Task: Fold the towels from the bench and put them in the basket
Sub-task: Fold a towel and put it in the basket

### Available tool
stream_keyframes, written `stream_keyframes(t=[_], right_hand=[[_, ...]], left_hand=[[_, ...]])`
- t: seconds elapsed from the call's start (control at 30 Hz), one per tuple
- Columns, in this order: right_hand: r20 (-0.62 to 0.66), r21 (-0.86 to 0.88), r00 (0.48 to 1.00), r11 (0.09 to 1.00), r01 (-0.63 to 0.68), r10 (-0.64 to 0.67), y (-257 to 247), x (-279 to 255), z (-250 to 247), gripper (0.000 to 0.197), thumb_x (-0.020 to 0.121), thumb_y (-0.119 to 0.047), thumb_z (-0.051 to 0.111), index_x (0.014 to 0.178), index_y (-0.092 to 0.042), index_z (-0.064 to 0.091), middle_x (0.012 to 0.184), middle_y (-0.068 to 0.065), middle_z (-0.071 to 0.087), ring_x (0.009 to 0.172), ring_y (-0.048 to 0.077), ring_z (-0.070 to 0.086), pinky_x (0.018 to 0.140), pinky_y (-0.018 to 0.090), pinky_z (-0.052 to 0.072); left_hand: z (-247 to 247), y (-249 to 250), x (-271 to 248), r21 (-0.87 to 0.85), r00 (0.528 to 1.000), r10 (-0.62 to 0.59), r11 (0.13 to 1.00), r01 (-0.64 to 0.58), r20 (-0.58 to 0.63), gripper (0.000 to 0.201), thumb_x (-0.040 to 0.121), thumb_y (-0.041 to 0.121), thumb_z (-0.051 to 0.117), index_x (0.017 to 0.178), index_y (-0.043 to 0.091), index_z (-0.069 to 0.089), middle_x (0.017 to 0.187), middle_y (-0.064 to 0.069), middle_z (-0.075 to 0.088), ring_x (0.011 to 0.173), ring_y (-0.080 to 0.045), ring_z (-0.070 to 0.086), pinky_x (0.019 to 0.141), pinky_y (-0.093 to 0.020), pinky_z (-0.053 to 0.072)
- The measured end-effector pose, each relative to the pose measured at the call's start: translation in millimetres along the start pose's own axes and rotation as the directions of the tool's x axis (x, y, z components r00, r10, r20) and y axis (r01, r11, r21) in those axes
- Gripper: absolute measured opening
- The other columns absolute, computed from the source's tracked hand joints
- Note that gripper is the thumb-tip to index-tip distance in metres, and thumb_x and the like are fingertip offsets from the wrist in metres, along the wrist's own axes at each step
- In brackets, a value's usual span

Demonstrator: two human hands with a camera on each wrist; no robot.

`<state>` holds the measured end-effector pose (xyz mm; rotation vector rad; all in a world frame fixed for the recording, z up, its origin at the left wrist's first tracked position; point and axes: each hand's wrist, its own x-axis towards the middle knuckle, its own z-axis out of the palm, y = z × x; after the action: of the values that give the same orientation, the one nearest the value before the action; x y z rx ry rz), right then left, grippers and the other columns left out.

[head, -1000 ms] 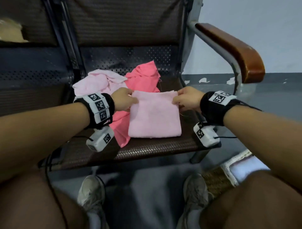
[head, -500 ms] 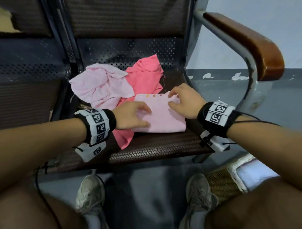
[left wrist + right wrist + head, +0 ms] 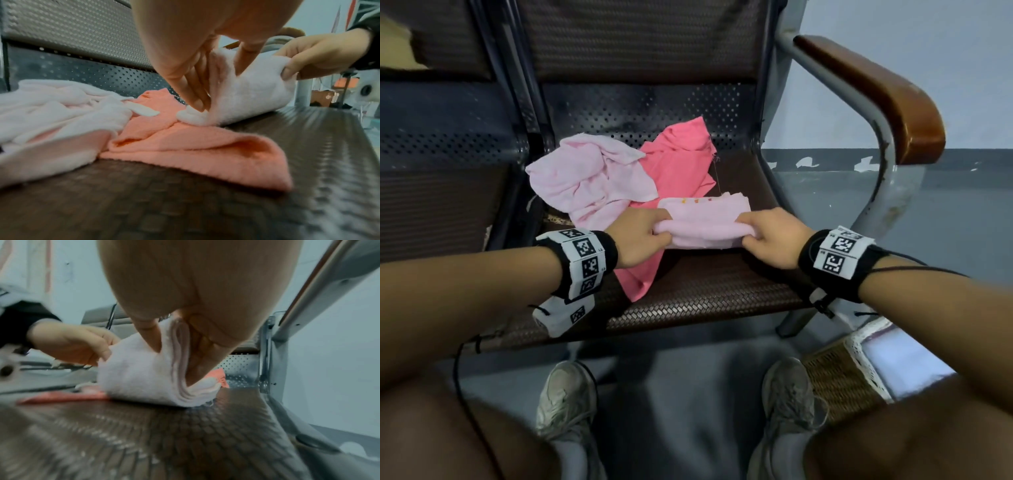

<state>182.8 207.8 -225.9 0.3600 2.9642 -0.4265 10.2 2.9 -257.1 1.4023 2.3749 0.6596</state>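
Note:
A folded pale pink towel (image 3: 705, 222) lies on the bench seat (image 3: 705, 298), its near edge lifted. My left hand (image 3: 643, 233) pinches the towel's left end (image 3: 205, 100), thumb on one side and fingers on the other. My right hand (image 3: 767, 236) grips the right end (image 3: 179, 363), where stacked layers show. A coral towel (image 3: 681, 161) lies spread beneath and behind it (image 3: 185, 146). A crumpled pale pink towel (image 3: 589, 178) sits at the back left (image 3: 61, 104). The wicker basket (image 3: 839, 380) stands on the floor at the lower right.
A wooden armrest (image 3: 876, 92) on a grey metal frame rises to the right of the seat. The perforated backrest (image 3: 647, 113) stands behind the towels. My two shoes (image 3: 565, 401) rest on the grey floor in front of the bench, beside the basket.
The flat folded towel has been folded shorter. Both hands have come from its far corners to its near edge and now pinch its two ends, with that edge lifted off the seat.

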Motion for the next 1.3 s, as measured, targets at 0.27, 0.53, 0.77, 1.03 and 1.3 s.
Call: stream_keyframes(t=[0.27, 0.53, 0.77, 1.03, 1.3], right_hand=[[-0.017, 0.597, 0.955, 0.769, -0.228, 0.296, 20.4, -3.9, -9.9, 0.020, 0.084, -0.027, 0.058, 0.087, -0.008, 0.064, 0.080, 0.003, 0.062, 0.073, 0.018, 0.059, 0.073, 0.040, 0.055], [-0.044, 0.323, 0.898, 0.856, -0.403, 0.439, 32.6, 22.8, 13.0, 0.027, 0.095, -0.040, 0.058, 0.103, -0.015, 0.062, 0.100, 0.004, 0.064, 0.094, 0.025, 0.059, 0.077, 0.028, 0.040], [-0.006, 0.133, 0.875, 0.868, -0.479, 0.484, 27.7, 33.2, 12.6, 0.033, 0.092, -0.045, 0.055, 0.084, -0.012, 0.055, 0.089, 0.010, 0.060, 0.083, 0.030, 0.057, 0.068, 0.028, 0.038], [0.162, 0.005, 0.889, 0.900, -0.436, 0.429, 15.9, 22.4, -10.5, 0.036, 0.085, -0.041, 0.055, 0.084, -0.007, 0.067, 0.089, 0.013, 0.067, 0.085, 0.030, 0.064, 0.066, 0.032, 0.048], [0.119, 0.703, 0.983, 0.687, -0.182, 0.140, -28.0, 8.5, -35.3, 0.102, 0.073, -0.040, 0.084, 0.155, -0.023, 0.025, 0.137, -0.005, 0.054, 0.123, 0.007, 0.055, 0.103, 0.024, 0.044]], left_hand=[[4.9, 8.5, 9.8, -0.451, 0.968, -0.243, 0.872, 0.191, -0.059, 0.019, 0.093, 0.030, 0.058, 0.077, 0.021, 0.059, 0.076, 0.000, 0.064, 0.076, -0.025, 0.059, 0.072, -0.037, 0.048], [10.4, 9.4, 27.6, -0.242, 0.856, -0.515, 0.828, 0.506, 0.027, 0.053, 0.094, 0.050, 0.055, 0.122, 0.006, 0.060, 0.121, -0.017, 0.065, 0.100, -0.030, 0.062, 0.077, -0.030, 0.048], [8.1, 9.6, 32.2, -0.535, 0.728, -0.579, 0.509, 0.674, 0.368, 0.057, 0.086, 0.043, 0.073, 0.123, 0.002, 0.057, 0.094, -0.011, 0.069, 0.070, -0.020, 0.065, 0.057, -0.029, 0.061], [2.3, 25.7, 34.8, -0.697, 0.818, -0.541, 0.510, 0.504, 0.196, 0.024, 0.078, 0.011, 0.080, 0.096, 0.006, 0.064, 0.101, -0.013, 0.067, 0.092, -0.025, 0.065, 0.084, -0.038, 0.058], [-35.0, 61.6, 17.7, -0.892, 0.984, -0.152, 0.425, 0.151, 0.094, 0.034, 0.077, -0.020, 0.063, 0.082, 0.013, 0.061, 0.075, -0.010, 0.064, 0.075, -0.023, 0.060, 0.075, -0.031, 0.050]])
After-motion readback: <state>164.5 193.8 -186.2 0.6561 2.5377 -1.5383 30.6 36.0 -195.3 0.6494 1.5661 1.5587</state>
